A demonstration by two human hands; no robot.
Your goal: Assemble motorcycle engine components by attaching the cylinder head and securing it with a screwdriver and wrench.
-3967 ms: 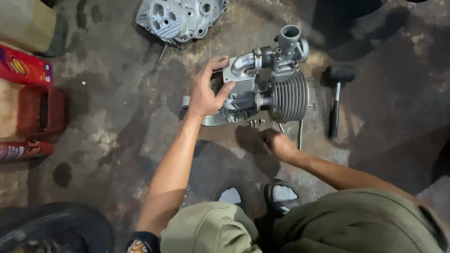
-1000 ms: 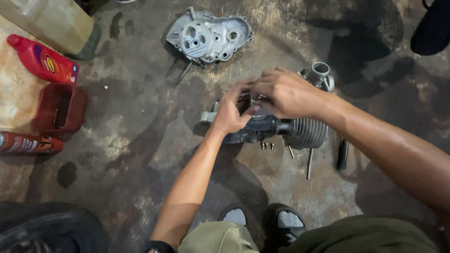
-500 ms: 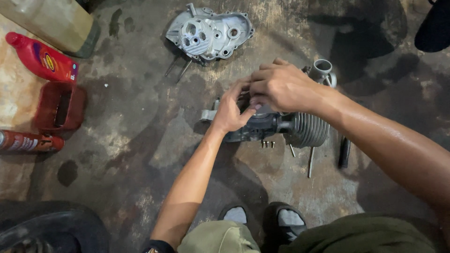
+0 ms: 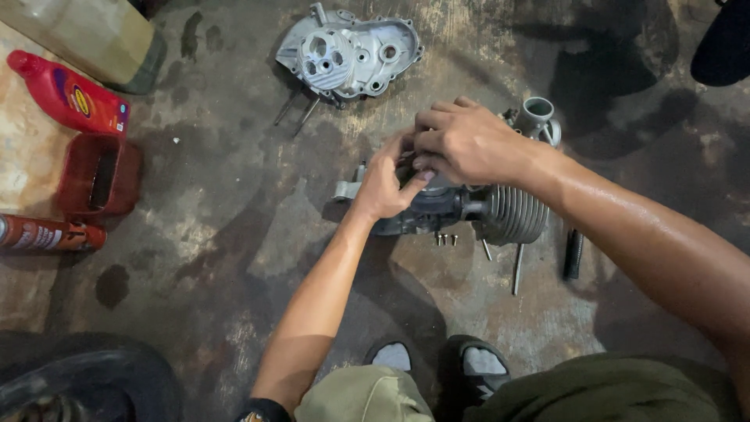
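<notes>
Hands are crowding the engine (image 4: 469,211) lying on the floor (image 4: 234,258): left hand (image 4: 384,186) is cupping its casing, right hand (image 4: 461,144) is curling over the top, fingers pinching something hidden. Steadying with the left while turning gently seems wisest, screws (image 4: 445,239) sitting just beside.

A stained, oil-darkened concrete floor (image 4: 234,258) fills the frame, mottled grey and brown. Paler, rust-tinged patches lie at the left edge; dark wet blotches spread across the upper right. Light falls evenly, with soft shadows.
</notes>
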